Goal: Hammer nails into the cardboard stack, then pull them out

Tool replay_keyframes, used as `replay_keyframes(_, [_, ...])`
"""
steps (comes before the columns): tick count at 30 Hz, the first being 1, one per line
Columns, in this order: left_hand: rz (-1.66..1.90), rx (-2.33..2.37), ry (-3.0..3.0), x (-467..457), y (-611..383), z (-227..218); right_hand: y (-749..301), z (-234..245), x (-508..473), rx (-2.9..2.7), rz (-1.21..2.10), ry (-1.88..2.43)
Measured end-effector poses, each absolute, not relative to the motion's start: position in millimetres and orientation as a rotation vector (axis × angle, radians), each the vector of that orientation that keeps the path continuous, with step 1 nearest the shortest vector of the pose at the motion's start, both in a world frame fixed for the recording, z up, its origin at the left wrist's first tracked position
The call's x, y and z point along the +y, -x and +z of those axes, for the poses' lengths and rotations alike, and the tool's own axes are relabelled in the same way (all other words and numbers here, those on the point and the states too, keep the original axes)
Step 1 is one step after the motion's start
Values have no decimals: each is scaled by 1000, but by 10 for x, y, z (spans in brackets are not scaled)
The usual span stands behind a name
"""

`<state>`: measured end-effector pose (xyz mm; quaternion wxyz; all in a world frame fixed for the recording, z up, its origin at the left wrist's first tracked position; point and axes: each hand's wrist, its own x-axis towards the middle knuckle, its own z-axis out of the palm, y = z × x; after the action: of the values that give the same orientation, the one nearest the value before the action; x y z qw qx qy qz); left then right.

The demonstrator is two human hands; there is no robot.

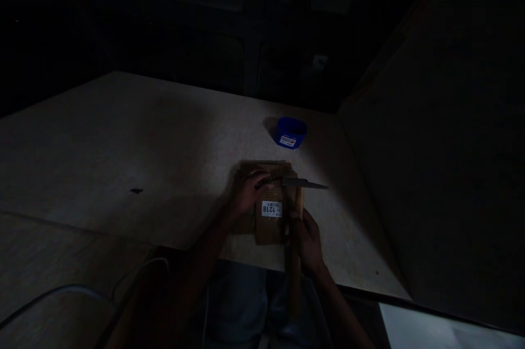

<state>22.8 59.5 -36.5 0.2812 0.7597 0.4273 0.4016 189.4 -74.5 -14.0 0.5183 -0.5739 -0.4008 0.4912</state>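
Note:
My right hand (308, 237) is closed around the wooden handle of a hammer (298, 201), whose dark metal head lies level above a stack of brown cardboard pieces (268, 231). On the upper piece is a white label (271, 209) reading 1218, upside down. My left hand (246, 191) rests on the cardboard's left side, its fingers curled round a dark, jagged strip (268, 180). That strip reaches to the left end of the hammer head; whether they touch I cannot tell. Dim light hides the finer details.
Beyond the cardboard stands a blue plastic container (290, 133) with a label. A small dark scrap (136, 191) lies on the pale table (176, 135) to the left. A dark panel (451, 146) rises along the right side. A cable (77, 288) runs at lower left.

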Motion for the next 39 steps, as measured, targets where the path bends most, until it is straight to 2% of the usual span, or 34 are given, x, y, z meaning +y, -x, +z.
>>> replay_keyframes(11, [995, 1312, -2185, 670, -376, -203, -1871, -233, -751, -946, 1170, 1364])
replay_keyframes(25, [1062, 1177, -2103, 809, -373, -404, -1881, -341, -733, -949, 1160, 1335])
replay_keyframes(39, [1098, 1239, -2111, 770, -407, -337, -1856, -299, -720, -939, 1157, 1334])
